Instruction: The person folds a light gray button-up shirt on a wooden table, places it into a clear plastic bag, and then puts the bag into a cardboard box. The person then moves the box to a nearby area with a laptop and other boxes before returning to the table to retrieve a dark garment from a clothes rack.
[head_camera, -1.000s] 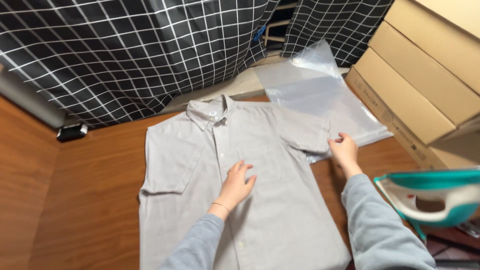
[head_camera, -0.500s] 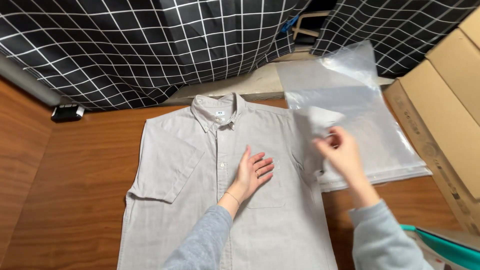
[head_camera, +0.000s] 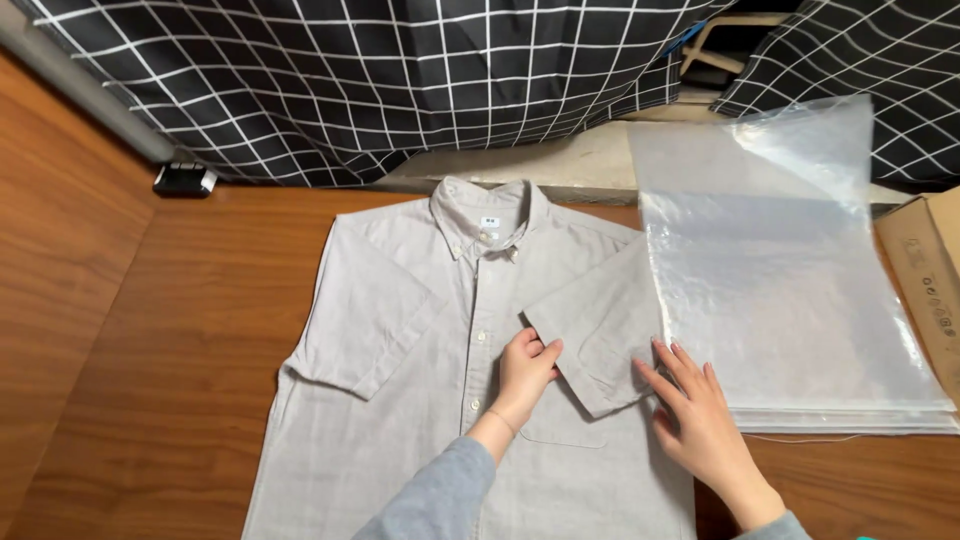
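A light grey short-sleeved button-up shirt (head_camera: 420, 380) lies front side up on a wooden table (head_camera: 190, 330), collar toward the far edge. Both sleeves are folded inward over the chest. My left hand (head_camera: 525, 370) rests near the button line and pinches the hem of the folded right-side sleeve (head_camera: 595, 325). Flat on the shirt's right edge lies my right hand (head_camera: 695, 420), fingers spread, just below that sleeve and next to a stack of clear plastic bags (head_camera: 790, 290).
A black cloth with a white grid (head_camera: 420, 80) hangs behind the table. A small black device (head_camera: 183, 179) sits at the back left. A cardboard box (head_camera: 925, 280) stands at the right edge beside the plastic bags.
The right-side sleeve has been folded in over the chest. My left hand has shifted right onto its hem, and my right hand has come down flat on the shirt's edge. The view moved closer.
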